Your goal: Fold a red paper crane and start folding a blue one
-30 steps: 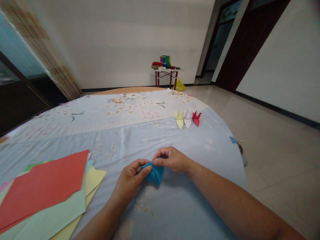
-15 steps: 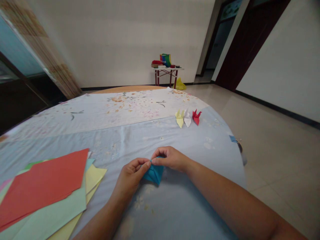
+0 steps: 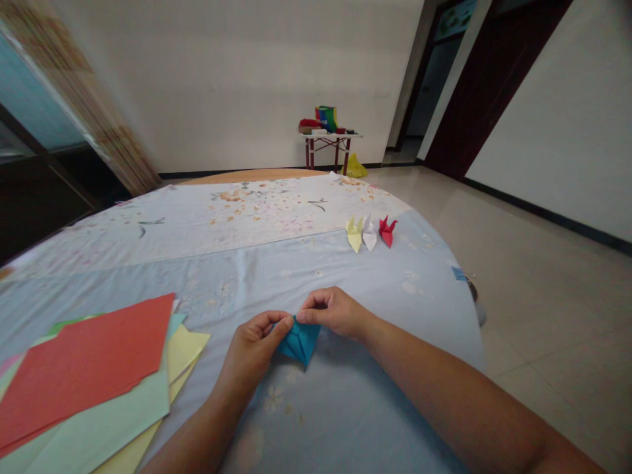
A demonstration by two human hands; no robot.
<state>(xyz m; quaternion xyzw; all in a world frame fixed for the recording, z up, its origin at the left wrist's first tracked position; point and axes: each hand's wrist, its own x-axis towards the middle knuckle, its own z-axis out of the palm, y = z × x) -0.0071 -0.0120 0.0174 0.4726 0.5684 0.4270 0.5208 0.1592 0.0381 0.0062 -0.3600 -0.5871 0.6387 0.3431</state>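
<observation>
Head view centres on the blue folded paper (image 3: 302, 343), just above or on the tablecloth (image 3: 395, 408), one corner pointing toward the wearer. The left hand (image 3: 261, 337) pinches its far edge from the left, the right hand (image 3: 336, 313) from the right, fingertips nearly meeting. A neat crease here likely wants both pinches level, edges matched before pressing, and light pressure against tearing. Beyond the blue paper, to its right, stand yellow (image 3: 354, 237), white (image 3: 369, 238) and red (image 3: 388, 233) folded figures; well left lies a sheet stack (image 3: 93, 368).
</observation>
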